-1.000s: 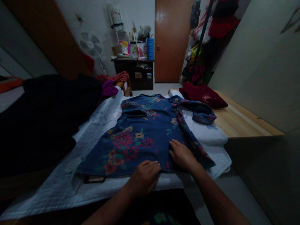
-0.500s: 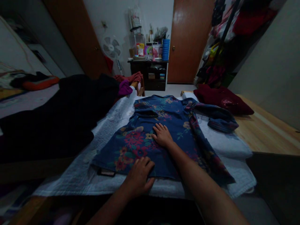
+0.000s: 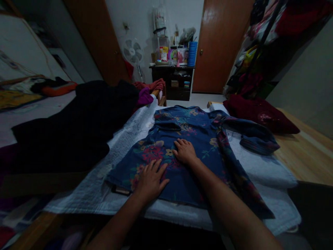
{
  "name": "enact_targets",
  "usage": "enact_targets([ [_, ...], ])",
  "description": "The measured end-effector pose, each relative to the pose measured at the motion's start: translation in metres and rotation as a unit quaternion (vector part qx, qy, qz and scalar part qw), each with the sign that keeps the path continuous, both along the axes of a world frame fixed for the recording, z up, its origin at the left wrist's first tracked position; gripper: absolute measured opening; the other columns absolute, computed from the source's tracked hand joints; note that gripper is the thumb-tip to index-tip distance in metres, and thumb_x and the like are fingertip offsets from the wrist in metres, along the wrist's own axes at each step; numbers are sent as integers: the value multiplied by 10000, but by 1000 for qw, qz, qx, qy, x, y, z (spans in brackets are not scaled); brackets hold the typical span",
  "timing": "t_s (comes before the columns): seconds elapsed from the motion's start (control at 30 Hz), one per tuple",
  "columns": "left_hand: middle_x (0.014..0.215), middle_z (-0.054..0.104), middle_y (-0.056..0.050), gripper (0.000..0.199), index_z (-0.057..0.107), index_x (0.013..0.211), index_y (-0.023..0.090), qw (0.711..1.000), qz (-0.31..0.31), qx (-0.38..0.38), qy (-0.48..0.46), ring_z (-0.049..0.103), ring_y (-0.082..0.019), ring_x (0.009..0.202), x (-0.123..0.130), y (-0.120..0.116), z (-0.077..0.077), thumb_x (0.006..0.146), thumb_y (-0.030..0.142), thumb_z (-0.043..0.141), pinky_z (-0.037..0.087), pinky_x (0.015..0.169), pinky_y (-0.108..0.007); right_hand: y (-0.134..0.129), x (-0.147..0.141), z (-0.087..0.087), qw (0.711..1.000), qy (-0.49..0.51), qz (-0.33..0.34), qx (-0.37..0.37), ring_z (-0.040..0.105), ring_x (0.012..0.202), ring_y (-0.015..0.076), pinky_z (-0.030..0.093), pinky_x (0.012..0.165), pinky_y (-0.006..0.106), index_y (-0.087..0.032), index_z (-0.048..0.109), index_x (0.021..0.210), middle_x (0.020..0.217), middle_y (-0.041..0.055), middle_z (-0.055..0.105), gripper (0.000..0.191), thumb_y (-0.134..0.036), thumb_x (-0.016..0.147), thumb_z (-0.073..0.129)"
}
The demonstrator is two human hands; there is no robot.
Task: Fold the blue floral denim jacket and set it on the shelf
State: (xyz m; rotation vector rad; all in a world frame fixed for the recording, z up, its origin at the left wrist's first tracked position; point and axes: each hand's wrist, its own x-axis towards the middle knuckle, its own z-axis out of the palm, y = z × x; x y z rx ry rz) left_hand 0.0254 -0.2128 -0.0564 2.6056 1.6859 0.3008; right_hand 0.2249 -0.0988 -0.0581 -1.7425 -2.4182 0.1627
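A blue floral shirt (image 3: 195, 173) lies spread on a white quilted cloth (image 3: 91, 194), its hem toward me. Its left sleeve is folded inward across the upper body, while the right sleeve bends out to the right. My left hand (image 3: 151, 178) rests flat on the lower left part, over the red flowers, fingers spread. On the middle of the shirt lies my right hand (image 3: 185, 151), palm down with fingers stretched out. Neither hand grips anything. A dark flat object, perhaps a phone (image 3: 121, 190), pokes out from under the hem at the left.
Black clothing (image 3: 78, 125) is heaped on the left. To the right, a maroon folded garment (image 3: 260, 113) sits on a wooden surface (image 3: 307, 152). A dark cabinet (image 3: 171, 83), a white fan (image 3: 132, 52) and a brown door (image 3: 218, 48) stand behind.
My left hand has moved forward from the hem onto the shirt's lower left, fingers spreading. My right hand stays at mid-shirt. The camera view has shifted slightly left.
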Motion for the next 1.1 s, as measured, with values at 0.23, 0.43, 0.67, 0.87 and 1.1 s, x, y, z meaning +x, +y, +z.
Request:
enact_targets([
  [0.23, 1292, 561, -108, 456, 542, 1316, 288, 997, 64, 2, 42, 520, -304, 1122, -10, 1, 2, 898, 469, 528, 409, 955, -496, 20, -7, 6, 998, -9, -44, 36, 457, 1130, 290, 351, 942, 421, -200, 599, 1163, 1267, 135, 565, 353, -374, 936, 392],
  [0.43, 1513, 406, -99, 548, 439, 1428, 282, 997, 41, -27, 51, 327, -291, 1399, -15, 48, -8, 945, 537, 399, 226, 1132, -511, 17, -4, -1, 999, 25, -28, 37, 460, 1158, 280, 332, 975, 413, -193, 584, 1190, 1280, 133, 568, 355, -360, 943, 392],
  [0.67, 1574, 301, -91, 613, 345, 1481, 292, 994, 57, -64, 64, 248, -323, 1435, -12, 90, -9, 943, 585, 342, 202, 1126, -546, -1, 3, -11, 999, 25, 26, -12, 241, 1426, 254, 167, 1144, 426, -151, 392, 1451, 1546, 109, 343, 591, -474, 956, 373],
  [0.87, 1572, 308, -71, 559, 349, 1469, 297, 996, 44, -56, 57, 315, -299, 1399, -16, 103, -1, 958, 523, 362, 286, 1093, -510, -36, 8, -10, 997, 5, 48, -59, 134, 1472, 276, 131, 1157, 531, -217, 313, 1508, 1596, 70, 238, 672, -591, 950, 314],
  [1.1, 1566, 319, -75, 525, 388, 1445, 269, 999, -24, -33, 21, 247, -292, 1441, 9, 63, -11, 968, 487, 360, 218, 1150, -497, -74, 28, -7, 997, 7, 75, -25, 158, 1472, 235, 156, 1172, 459, -239, 343, 1497, 1597, 54, 239, 608, -547, 974, 317],
])
